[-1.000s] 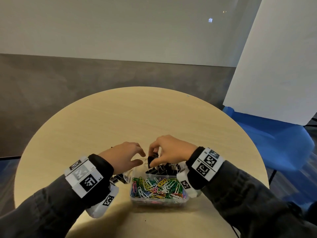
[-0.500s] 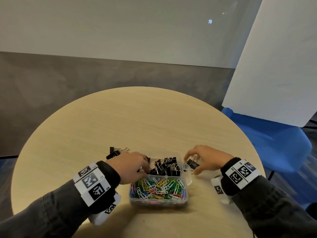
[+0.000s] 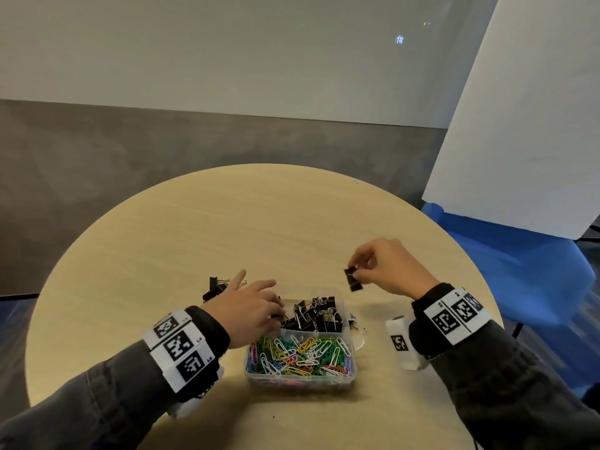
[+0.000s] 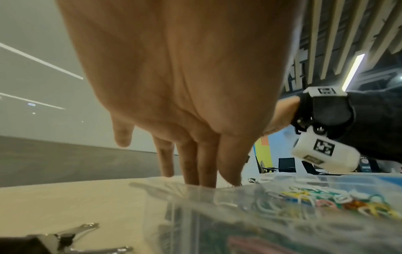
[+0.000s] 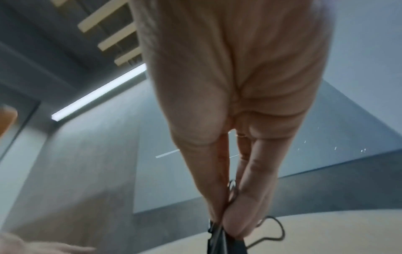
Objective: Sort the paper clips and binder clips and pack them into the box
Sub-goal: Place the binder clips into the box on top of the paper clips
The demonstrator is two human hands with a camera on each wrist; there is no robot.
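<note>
A clear plastic box [image 3: 352, 373] sits near the table's front edge. Coloured paper clips [image 3: 298, 354] fill its near compartment and black binder clips [image 3: 316, 315] its far one. My left hand [image 3: 276, 311] reaches over the box's left rim; in the left wrist view its straight fingers [image 4: 191, 168] dip behind the box wall [image 4: 250, 221], their tips hidden. Off the table, just right of the box's far corner, my right hand [image 3: 358, 271] pinches black binder clips [image 3: 352, 280] by thumb and finger. The right wrist view shows them [image 5: 219, 240] hanging from the right hand [image 5: 222, 221].
Loose black binder clips [image 3: 214, 289] lie on the round wooden table [image 3: 259, 222] left of the box, one seen close [image 4: 65, 238] in the left wrist view. A blue chair [image 3: 535, 271] and a white panel [image 3: 519, 108] stand past the table's right edge.
My right hand left the box, went down to the table on its right, and has now risen holding binder clips. My left hand moved onto the box's left rim and stretched its index finger.
</note>
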